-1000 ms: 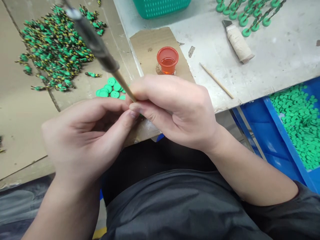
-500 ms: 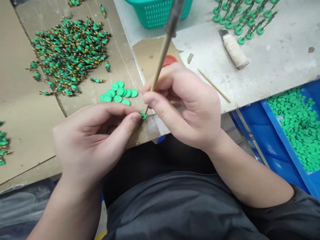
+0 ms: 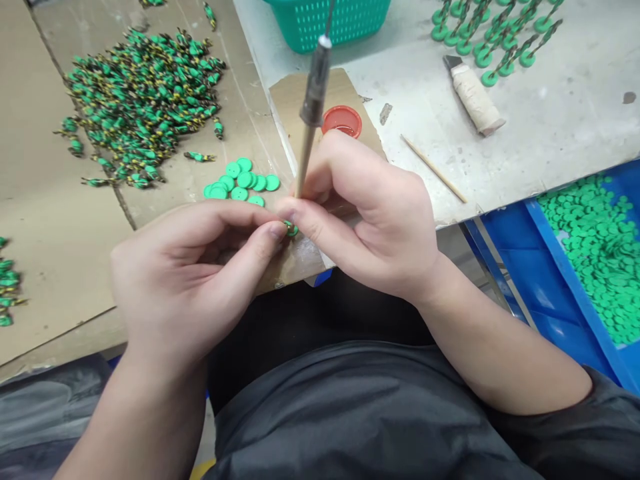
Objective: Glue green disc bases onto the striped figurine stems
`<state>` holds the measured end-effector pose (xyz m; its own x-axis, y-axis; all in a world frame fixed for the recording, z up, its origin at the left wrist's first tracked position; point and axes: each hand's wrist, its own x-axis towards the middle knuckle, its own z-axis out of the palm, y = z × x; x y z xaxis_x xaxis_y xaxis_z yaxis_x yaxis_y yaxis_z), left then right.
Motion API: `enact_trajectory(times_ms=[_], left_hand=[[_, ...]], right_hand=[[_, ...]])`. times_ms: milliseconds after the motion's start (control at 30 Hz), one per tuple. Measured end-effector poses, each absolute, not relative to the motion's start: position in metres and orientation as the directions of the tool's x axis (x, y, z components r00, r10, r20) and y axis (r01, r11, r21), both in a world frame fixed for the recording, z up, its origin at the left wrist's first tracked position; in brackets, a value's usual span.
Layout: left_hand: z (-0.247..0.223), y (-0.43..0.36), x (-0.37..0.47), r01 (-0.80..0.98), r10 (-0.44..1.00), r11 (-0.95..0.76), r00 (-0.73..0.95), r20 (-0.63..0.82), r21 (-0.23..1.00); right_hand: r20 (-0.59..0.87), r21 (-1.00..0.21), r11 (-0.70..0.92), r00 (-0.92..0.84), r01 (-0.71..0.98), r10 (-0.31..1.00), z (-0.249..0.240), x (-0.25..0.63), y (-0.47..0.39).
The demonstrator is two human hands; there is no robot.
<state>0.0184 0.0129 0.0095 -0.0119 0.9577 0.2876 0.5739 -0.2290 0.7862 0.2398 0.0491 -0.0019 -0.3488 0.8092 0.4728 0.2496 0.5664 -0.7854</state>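
Observation:
My left hand [image 3: 185, 273] pinches a small piece with a green disc [image 3: 292, 229] between thumb and index finger. Most of that piece is hidden behind the fingertips. My right hand [image 3: 375, 213] is closed round a thin wooden stick [image 3: 305, 153], with a dark sleeve and a thin needle-like end pointing up. The stick's lower tip is hidden by the right fingers, close to the disc. Just beyond my left hand lie loose green discs [image 3: 245, 179], and farther off is a heap of small green, yellow and dark figures [image 3: 145, 107].
A red cup [image 3: 342, 121] stands behind my right hand, near a teal basket [image 3: 330, 23]. Rightward lie a second wooden stick [image 3: 434, 169] and a wrapped-handle blade [image 3: 475, 100]. Twisted pieces on green bases [image 3: 500, 40] stand behind. A blue bin [image 3: 543, 233] holds green discs.
The stick has swung more upright, its top tilting left, and its lower tip is now behind my right fingers. My right hand has shifted slightly left, uncovering more of the red cup.

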Motion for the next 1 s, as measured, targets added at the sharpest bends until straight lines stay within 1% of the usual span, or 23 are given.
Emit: enact_trajectory(times_ms=[167, 367, 533, 600, 667, 733, 833, 900, 1000], left_hand=[[0.009, 0.014, 0.017, 0.585, 0.952, -0.258, 0.016, 0.306, 0.769], [0.008, 0.014, 0.017, 0.589, 0.949, -0.267, 0.022, 0.315, 0.763], [0.009, 0.014, 0.015, 0.611, 0.948, -0.270, 0.035, 0.316, 0.744], [0.009, 0.014, 0.014, 0.611, 0.954, -0.253, 0.028, 0.299, 0.750], [0.009, 0.013, 0.015, 0.594, 0.960, -0.229, 0.008, 0.279, 0.771], [0.009, 0.013, 0.016, 0.581, 0.968, -0.195, -0.016, 0.250, 0.790], [0.009, 0.013, 0.017, 0.590, 0.970, -0.175, -0.034, 0.241, 0.788], [0.009, 0.014, 0.017, 0.601, 0.966, -0.187, -0.032, 0.257, 0.777], [0.009, 0.015, 0.018, 0.598, 0.963, -0.187, -0.045, 0.265, 0.780]], right_hand=[[0.492, -0.788, 0.572, -0.325, 0.229, 0.808, -0.002, 0.239, 0.049], [0.506, -0.763, 0.601, -0.360, 0.237, 0.784, 0.000, 0.239, 0.049], [0.482, -0.759, 0.590, -0.371, 0.276, 0.794, 0.003, 0.238, 0.051], [0.490, -0.771, 0.590, -0.369, 0.240, 0.790, 0.002, 0.238, 0.051], [0.512, -0.792, 0.583, -0.324, 0.180, 0.795, 0.002, 0.239, 0.048], [0.514, -0.828, 0.544, -0.203, 0.135, 0.833, 0.005, 0.242, 0.043], [0.430, -0.897, 0.429, -0.014, 0.108, 0.903, 0.009, 0.249, 0.034], [0.378, -0.922, 0.373, 0.028, 0.105, 0.925, 0.010, 0.253, 0.029], [0.334, -0.937, 0.330, 0.021, 0.118, 0.942, 0.005, 0.257, 0.027]])
